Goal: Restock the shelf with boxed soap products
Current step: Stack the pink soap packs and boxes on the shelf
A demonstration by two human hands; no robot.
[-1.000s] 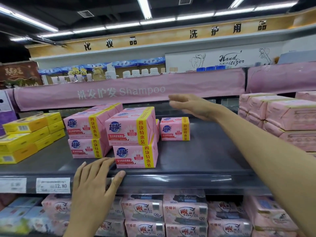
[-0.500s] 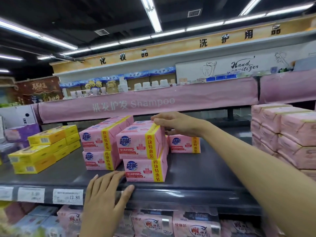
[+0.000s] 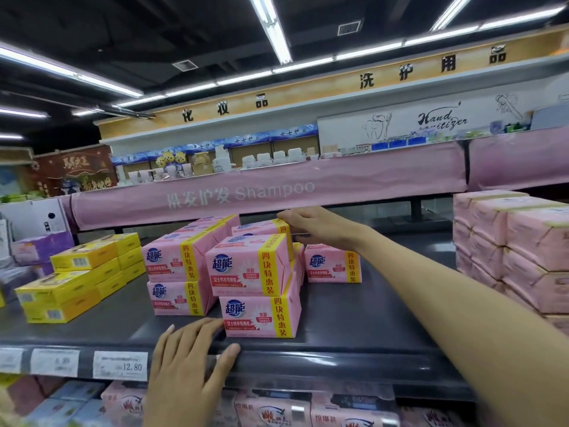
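- right hand (image 3: 320,224) reaches in over the shelf. Fingers are curled over the top of the rear pink cardboard soap box with yellow band (image 3: 261,227) and the thumb is at its right side, so it grips the box
- that box sits at the back of the middle stack, behind and higher than the front top pink soap box (image 3: 246,266)
- left hand (image 3: 191,362) lies flat with straight, spread fingers, holding nothing. The palm is on the front lip of the dark grey metal shelf (image 3: 354,322), fingertips just beside the front bottom pink soap box (image 3: 261,317)
- left pink stack of two boxes (image 3: 180,278) is just beside the middle stack, with more rows behind it
- single pink soap box (image 3: 332,263) stands right of the middle stack, under the right forearm
- yellow cardboard boxes (image 3: 77,278) are stacked at the far left of the shelf, apart from the pink ones
- pale pink wrapped packs (image 3: 508,241) are piled at the right end of the shelf, close to the right arm
- white price tags (image 3: 120,365) are on the shelf edge, left of the left hand
- pink Shampoo banner (image 3: 271,192) hangs low over the shelf, just above the right hand
- pink soap packs on the lower shelf (image 3: 277,409) are partly hidden by the left wrist
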